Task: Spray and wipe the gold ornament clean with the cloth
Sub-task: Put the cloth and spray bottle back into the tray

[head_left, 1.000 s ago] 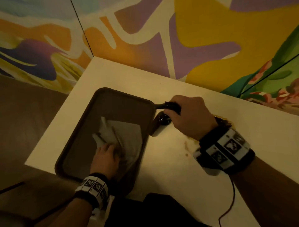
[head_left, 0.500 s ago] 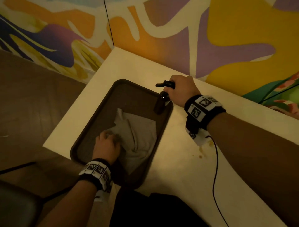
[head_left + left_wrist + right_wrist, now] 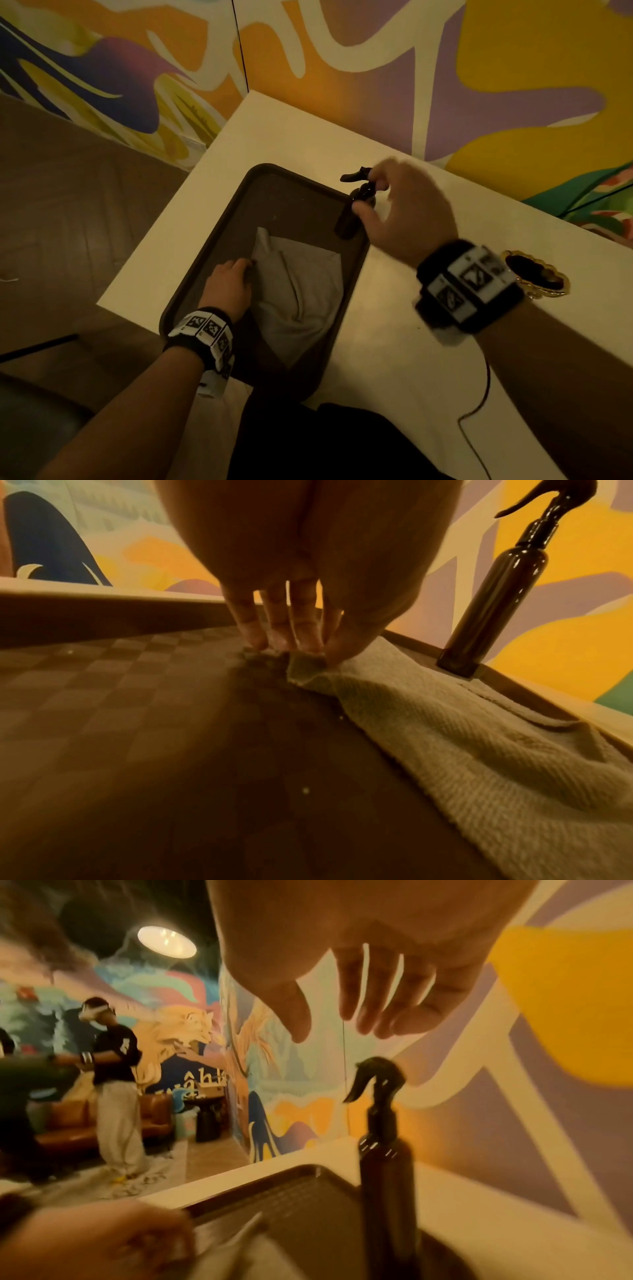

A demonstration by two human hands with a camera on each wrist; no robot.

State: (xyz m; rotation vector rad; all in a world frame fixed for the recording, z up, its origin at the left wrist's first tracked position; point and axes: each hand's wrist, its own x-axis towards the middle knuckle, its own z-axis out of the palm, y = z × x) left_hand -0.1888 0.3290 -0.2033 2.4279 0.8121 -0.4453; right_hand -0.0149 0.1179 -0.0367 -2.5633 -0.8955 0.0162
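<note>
A dark brown spray bottle (image 3: 346, 222) (image 3: 496, 588) (image 3: 383, 1177) stands upright in the far right corner of the brown tray (image 3: 274, 192) (image 3: 137, 723). My right hand (image 3: 371, 193) (image 3: 334, 1031) hovers just over its trigger head, fingers spread and holding nothing. A beige cloth (image 3: 301, 281) (image 3: 479, 745) lies crumpled in the tray. My left hand (image 3: 239, 270) (image 3: 291, 647) pinches the cloth's left corner between thumb and fingertips. The gold ornament (image 3: 534, 274), with a scalloped rim and dark centre, lies on the white table (image 3: 394, 342), partly hidden behind my right wrist.
A painted wall runs close behind the table. The table's left edge drops to a dark floor. A thin cable (image 3: 479, 394) trails over the table from my right wrist. Another person (image 3: 113, 1069) stands far off across the room.
My right hand has let go of the spray bottle, which now stands alone in the tray corner, and has lifted slightly. My left hand stays on the cloth.
</note>
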